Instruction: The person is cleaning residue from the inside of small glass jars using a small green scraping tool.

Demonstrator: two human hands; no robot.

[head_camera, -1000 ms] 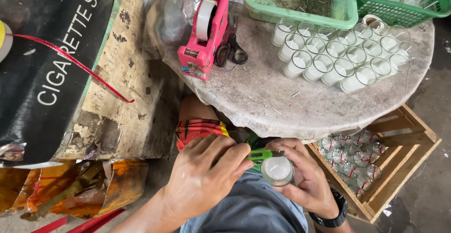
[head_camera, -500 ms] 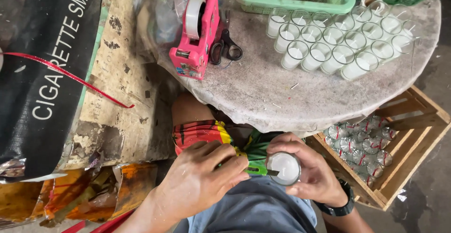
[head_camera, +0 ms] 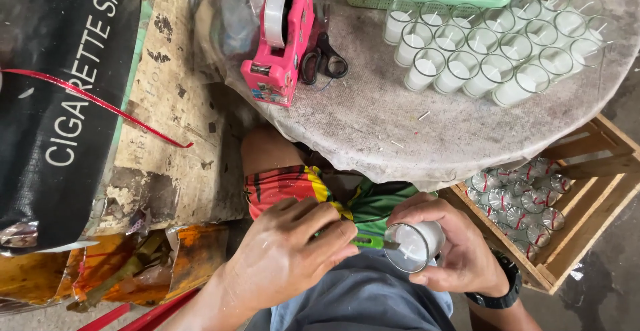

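My right hand [head_camera: 460, 248] grips a glass candle [head_camera: 413, 244] over my lap, below the bench [head_camera: 373, 124] edge, as it did a second ago. My left hand [head_camera: 293, 251] is closed on a green cutter [head_camera: 370, 242], and its blade tip now lies over the wax at the glass mouth, further in than before. So I judge I am trimming at the wick. Finished glasses fill the crate [head_camera: 587, 238] beside me.

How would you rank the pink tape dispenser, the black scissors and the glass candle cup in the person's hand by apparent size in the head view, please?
1. Pink tape dispenser, clearly largest.
2 and 3. Black scissors and glass candle cup in the right hand look about alike; the cup is nearer the camera, so no ranking.
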